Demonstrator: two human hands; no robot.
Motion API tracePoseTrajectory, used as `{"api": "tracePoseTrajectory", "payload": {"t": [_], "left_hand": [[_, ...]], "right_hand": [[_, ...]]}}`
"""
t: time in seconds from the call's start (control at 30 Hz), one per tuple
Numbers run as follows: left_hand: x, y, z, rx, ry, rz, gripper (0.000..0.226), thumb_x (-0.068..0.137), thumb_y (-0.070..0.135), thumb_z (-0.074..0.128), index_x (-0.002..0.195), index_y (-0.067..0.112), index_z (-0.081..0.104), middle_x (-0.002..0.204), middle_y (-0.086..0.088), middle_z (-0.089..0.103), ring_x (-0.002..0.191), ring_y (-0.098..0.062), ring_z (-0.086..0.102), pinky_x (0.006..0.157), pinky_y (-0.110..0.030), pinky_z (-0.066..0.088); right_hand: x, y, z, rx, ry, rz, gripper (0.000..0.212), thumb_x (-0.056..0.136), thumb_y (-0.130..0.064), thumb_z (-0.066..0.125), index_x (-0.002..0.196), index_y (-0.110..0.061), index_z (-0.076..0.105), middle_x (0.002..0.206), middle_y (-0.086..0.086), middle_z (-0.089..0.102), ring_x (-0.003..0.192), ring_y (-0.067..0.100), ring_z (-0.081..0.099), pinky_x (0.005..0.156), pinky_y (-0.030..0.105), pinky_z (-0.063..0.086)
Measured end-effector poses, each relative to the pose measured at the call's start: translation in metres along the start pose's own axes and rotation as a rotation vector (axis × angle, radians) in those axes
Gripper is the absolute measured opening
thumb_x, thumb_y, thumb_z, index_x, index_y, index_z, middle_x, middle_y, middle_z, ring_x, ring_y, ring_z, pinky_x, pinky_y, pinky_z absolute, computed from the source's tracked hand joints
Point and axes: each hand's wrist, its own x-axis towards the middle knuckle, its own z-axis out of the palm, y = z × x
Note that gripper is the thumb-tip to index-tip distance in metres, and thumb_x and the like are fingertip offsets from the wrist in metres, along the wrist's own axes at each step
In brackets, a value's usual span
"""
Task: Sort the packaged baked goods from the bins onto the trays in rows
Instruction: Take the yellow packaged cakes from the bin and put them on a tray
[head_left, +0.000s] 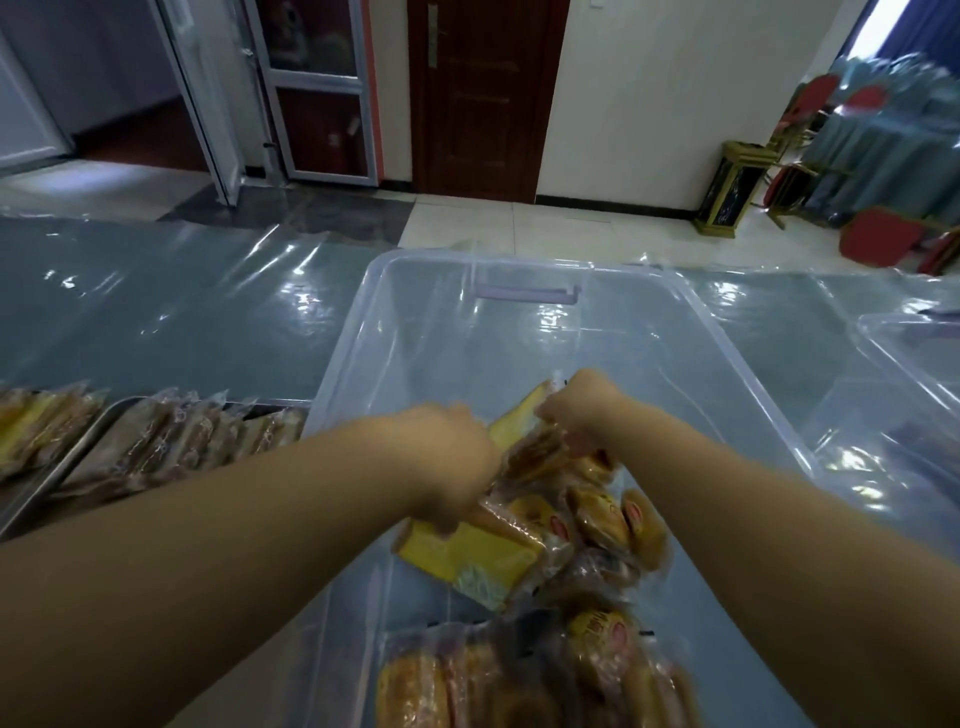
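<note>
Plastic-sheeted table (156, 312), clear bin (519, 267): left grip (457, 462) and right grip (582, 410) both clutch slick packets (537, 457), which could slip free before reaching the tray (52, 473).

- You have dim, soft indoor light; daylight blows out the opening (872, 31) at top right.
- Glare streaks the plastic-covered surface (182, 312).
- Motion blur smears the packages (597, 519); the edges bow.
</note>
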Motion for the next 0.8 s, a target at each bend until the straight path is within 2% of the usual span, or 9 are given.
{"api": "tracePoseTrajectory", "payload": {"t": [0.03,0.07,0.17,0.27,0.37,0.47,0.6,0.7,0.8], "left_hand": [[0.000,-0.002,-0.001,-0.025,0.010,-0.002,0.040,0.080,0.037,0.068,0.115,0.020,0.057,0.104,-0.003,0.057,0.102,-0.024,0.046,0.073,-0.035,0.045],[-0.001,-0.003,-0.002,-0.030,0.012,0.007,0.041,0.080,0.037,0.068,0.116,0.020,0.057,0.104,-0.004,0.057,0.102,-0.024,0.047,0.073,-0.035,0.044],[0.001,-0.004,-0.001,-0.059,0.029,-0.001,0.041,0.080,0.036,0.068,0.116,0.020,0.057,0.106,-0.004,0.058,0.101,-0.024,0.049,0.074,-0.036,0.047],[0.003,-0.005,0.001,-0.107,0.025,-0.018,0.040,0.077,0.034,0.071,0.113,0.021,0.058,0.105,-0.003,0.059,0.099,-0.024,0.052,0.072,-0.036,0.049],[0.004,-0.007,0.002,-0.137,0.013,-0.017,0.041,0.076,0.033,0.072,0.113,0.022,0.059,0.106,-0.003,0.059,0.098,-0.023,0.053,0.071,-0.035,0.048],[0.004,-0.007,0.002,-0.147,0.007,-0.019,0.042,0.076,0.032,0.073,0.114,0.023,0.059,0.106,-0.003,0.059,0.095,-0.022,0.054,0.069,-0.033,0.048],[0.004,-0.006,0.003,-0.128,0.010,-0.008,0.043,0.077,0.031,0.072,0.116,0.022,0.058,0.105,-0.003,0.059,0.093,-0.022,0.055,0.066,-0.032,0.046],[0.004,-0.005,0.004,-0.126,0.010,-0.005,0.043,0.077,0.031,0.072,0.116,0.021,0.058,0.105,-0.003,0.059,0.094,-0.022,0.055,0.069,-0.032,0.048],[0.004,-0.004,0.004,-0.140,0.013,0.003,0.047,0.077,0.031,0.073,0.120,0.021,0.057,0.107,-0.004,0.059,0.093,-0.021,0.054,0.069,-0.032,0.047]], "right_hand": [[0.002,-0.001,0.002,-0.097,-0.002,0.016,0.042,0.091,-0.015,0.053,0.133,-0.013,0.049,0.117,0.008,0.056,0.102,0.024,0.057,0.072,0.025,0.043],[0.007,0.000,0.005,-0.066,-0.009,0.016,0.039,0.092,-0.012,0.050,0.131,-0.011,0.051,0.113,0.008,0.057,0.101,0.025,0.057,0.072,0.026,0.044],[0.016,-0.004,0.011,-0.086,0.028,0.014,0.028,0.089,-0.013,0.054,0.115,-0.004,0.060,0.080,0.005,0.056,0.091,0.027,0.060,0.076,0.034,0.051],[0.027,-0.006,0.020,-0.215,0.031,0.035,0.027,0.094,-0.021,0.050,0.115,-0.006,0.058,0.106,0.009,0.060,0.102,0.027,0.059,0.087,0.034,0.050],[0.039,-0.003,0.027,-0.284,0.051,0.083,0.033,0.091,-0.029,0.052,0.117,-0.008,0.055,0.120,0.013,0.055,0.110,0.032,0.052,0.092,0.037,0.045],[0.043,-0.003,0.032,-0.320,0.052,0.142,0.040,0.089,-0.032,0.054,0.122,-0.010,0.051,0.126,0.017,0.049,0.117,0.036,0.045,0.100,0.044,0.040],[0.046,-0.001,0.032,-0.275,0.054,0.140,0.037,0.088,-0.031,0.056,0.120,-0.012,0.052,0.126,0.014,0.050,0.117,0.036,0.045,0.101,0.046,0.039],[0.045,0.002,0.033,-0.201,0.107,0.056,0.026,0.087,-0.032,0.060,0.102,-0.012,0.055,0.112,0.013,0.055,0.106,0.035,0.052,0.093,0.044,0.045],[0.040,0.004,0.034,-0.058,0.151,-0.053,0.024,0.081,-0.024,0.070,0.071,-0.012,0.052,0.078,0.007,0.054,0.073,0.023,0.055,0.060,0.030,0.046]]}}
